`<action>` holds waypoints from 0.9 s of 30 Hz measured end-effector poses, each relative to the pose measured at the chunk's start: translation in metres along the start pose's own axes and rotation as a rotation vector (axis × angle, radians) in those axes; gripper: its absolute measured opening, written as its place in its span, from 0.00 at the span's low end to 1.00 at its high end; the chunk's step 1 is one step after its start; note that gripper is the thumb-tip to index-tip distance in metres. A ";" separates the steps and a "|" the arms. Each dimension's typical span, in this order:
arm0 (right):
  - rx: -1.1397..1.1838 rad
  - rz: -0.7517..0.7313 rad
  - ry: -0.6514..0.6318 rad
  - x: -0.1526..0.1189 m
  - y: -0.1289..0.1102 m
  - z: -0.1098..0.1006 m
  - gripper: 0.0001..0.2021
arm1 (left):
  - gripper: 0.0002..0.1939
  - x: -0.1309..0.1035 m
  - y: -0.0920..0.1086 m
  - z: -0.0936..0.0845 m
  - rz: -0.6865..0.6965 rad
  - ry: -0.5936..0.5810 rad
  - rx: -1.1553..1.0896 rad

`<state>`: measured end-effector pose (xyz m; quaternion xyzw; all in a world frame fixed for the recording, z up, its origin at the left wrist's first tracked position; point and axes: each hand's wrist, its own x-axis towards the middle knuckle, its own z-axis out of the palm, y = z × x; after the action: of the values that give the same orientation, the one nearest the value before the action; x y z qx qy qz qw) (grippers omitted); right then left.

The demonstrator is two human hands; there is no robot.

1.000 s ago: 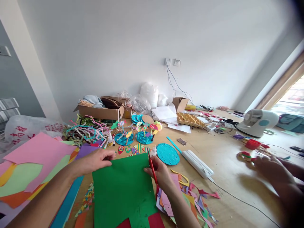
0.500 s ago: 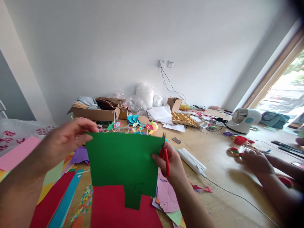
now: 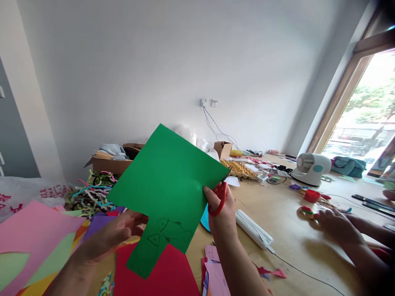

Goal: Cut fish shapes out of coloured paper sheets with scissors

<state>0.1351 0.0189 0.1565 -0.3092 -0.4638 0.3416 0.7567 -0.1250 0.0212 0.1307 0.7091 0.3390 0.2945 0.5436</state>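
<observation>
Tabletop (image 3: pixel 286 236); green paper (image 3: pixel 168 168) in right grip (image 3: pixel 227 213)

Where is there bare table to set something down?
Bare wood shows between the white power strip and the co-worker's hands, though a cable crosses its near end. Pipe cleaners and coloured paper crowd the left; clutter surrounds the egg tray. The green sheet hides the middle.

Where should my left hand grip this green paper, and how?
Probably at the left corner of the green paper, coming from the left with your left hand, thumb in front, fingers behind. That thin, flat corner juts out on that side, clear of the drawn fish, and your right hand has the right edge and the red-handled scissors.
</observation>
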 end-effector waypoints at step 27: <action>-1.053 0.279 -0.839 -0.044 -0.024 -0.034 0.10 | 0.30 -0.004 -0.002 0.001 -0.058 0.772 -0.433</action>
<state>0.1572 -0.0353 0.1409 -0.5342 -0.7777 0.2558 0.2108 -0.1268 0.0173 0.1286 0.4070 0.4674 0.5868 0.5211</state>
